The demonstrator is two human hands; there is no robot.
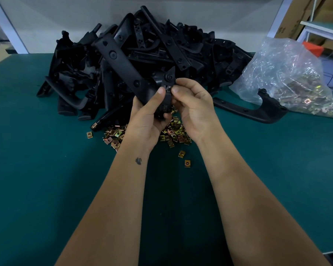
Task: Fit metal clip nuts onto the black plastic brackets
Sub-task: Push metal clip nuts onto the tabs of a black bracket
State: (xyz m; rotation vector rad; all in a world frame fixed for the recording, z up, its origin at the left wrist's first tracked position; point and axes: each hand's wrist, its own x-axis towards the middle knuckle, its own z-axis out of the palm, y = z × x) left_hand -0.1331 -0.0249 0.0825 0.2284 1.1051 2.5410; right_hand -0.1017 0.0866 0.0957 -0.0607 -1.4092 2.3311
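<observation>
Right now the left hand [148, 120] is gripping the lower end of a long black bracket [123, 64], fingers curled round it and the thumb pressing on the small tab near the bracket's bend. The right hand [192, 106] is sitting just beside it at 3 o'clock, its thumb and forefinger pinching at that same tab; whether a clip nut is lying between them I cannot tell, since the spot is dark and mostly covered by the fingertips. The bracket is slanting up and away from the hands toward 11 o'clock, raised above the table.

Directly under the hands, a scatter of brass-coloured clip nuts [173, 133] is lying on the green table [27, 169], spreading from 9 o'clock round to 4 o'clock of the wrists, with two loose ones [185, 159] sitting apart at 5 o'clock. Beyond the hands at 12 o'clock, a big heap of black brackets [142, 45] is piling up against the white back panel [46, 16]. At 3 o'clock one curved bracket [258, 110] is lying flat by itself, touching a clear plastic bag [288, 77] holding more clip nuts. Cardboard boxes [296, 20] are standing at 1 o'clock.
</observation>
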